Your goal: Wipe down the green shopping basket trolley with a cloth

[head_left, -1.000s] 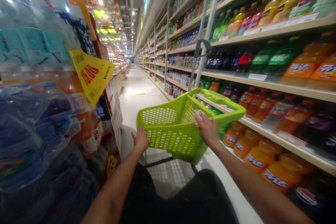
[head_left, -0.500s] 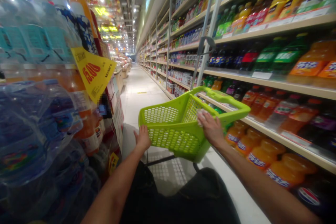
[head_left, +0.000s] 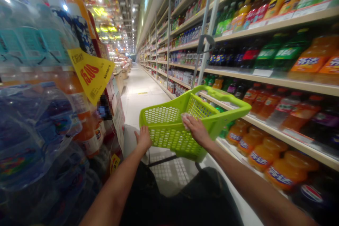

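A bright green plastic shopping basket [head_left: 169, 114] sits on a trolley frame in front of me, and nothing shows inside it. My left hand [head_left: 143, 138] is closed on its near left corner. My right hand [head_left: 195, 129] grips the near rim further right, fingers curled over the edge. Both forearms reach forward from the bottom of the view over my dark trousers [head_left: 180, 204].
Long shelves of orange, green and dark soda bottles [head_left: 275, 169] run along the right. Wrapped packs of water bottles [head_left: 39, 120] with a yellow price tag [head_left: 90, 74] are stacked close on the left. A pale aisle floor [head_left: 140, 91] stretches ahead between them.
My right hand has slid left along the basket's near rim, toward its middle. The basket has swung slightly left. My left hand keeps its hold.
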`<state>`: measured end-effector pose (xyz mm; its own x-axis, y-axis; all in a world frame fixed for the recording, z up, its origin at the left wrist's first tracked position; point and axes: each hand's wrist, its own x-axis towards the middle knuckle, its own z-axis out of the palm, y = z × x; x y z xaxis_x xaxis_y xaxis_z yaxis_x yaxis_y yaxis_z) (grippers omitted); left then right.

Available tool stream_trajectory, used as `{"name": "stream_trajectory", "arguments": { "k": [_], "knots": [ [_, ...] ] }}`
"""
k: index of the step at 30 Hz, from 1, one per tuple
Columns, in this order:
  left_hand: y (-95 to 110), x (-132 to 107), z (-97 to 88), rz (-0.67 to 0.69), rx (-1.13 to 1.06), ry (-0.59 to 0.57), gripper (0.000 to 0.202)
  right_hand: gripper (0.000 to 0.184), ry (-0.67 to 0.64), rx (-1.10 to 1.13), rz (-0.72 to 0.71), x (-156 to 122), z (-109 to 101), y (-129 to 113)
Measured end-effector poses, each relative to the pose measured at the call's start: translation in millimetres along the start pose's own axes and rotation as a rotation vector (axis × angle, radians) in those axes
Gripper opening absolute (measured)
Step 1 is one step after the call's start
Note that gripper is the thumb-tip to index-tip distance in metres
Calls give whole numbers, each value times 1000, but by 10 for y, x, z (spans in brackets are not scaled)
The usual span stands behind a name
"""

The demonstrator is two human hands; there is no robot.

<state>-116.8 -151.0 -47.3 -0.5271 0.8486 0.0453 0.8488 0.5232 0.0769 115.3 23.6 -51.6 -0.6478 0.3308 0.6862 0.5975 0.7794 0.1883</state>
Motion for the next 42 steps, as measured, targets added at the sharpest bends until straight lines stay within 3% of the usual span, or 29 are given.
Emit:
{"name": "stream_trajectory", "arguments": {
  "k": [5, 7, 9, 14, 17, 23, 33, 42],
  "knots": [
    [-10, 5, 7, -3, 1, 18, 77, 45, 82, -141, 229, -98, -286, 508],
    [2, 4, 13, -6, -2, 23, 77, 44, 83, -162, 281, -116, -335, 603],
    [19, 0, 19, -10, -6, 26, 76, 43, 54, -145, 260, -111, -301, 548],
    [61, -9, 51, 27, 38, 81, 73, 44, -56, -18, 45, -12, -30, 81],
    [84, -1, 71, 54, 51, 98, 73, 46, -89, 39, -42, 36, 21, -4],
    [110, 12, 105, 48, 17, 97, 74, 46, -44, -36, 160, -8, -73, 227],
    [41, 9, 47, 59, -3, 85, 74, 43, -66, 60, 66, 6, 232, -14],
    [102, -109, 72, 67, 7, 92, 74, 47, -41, 115, 195, 126, 391, 50]
  ]
}}
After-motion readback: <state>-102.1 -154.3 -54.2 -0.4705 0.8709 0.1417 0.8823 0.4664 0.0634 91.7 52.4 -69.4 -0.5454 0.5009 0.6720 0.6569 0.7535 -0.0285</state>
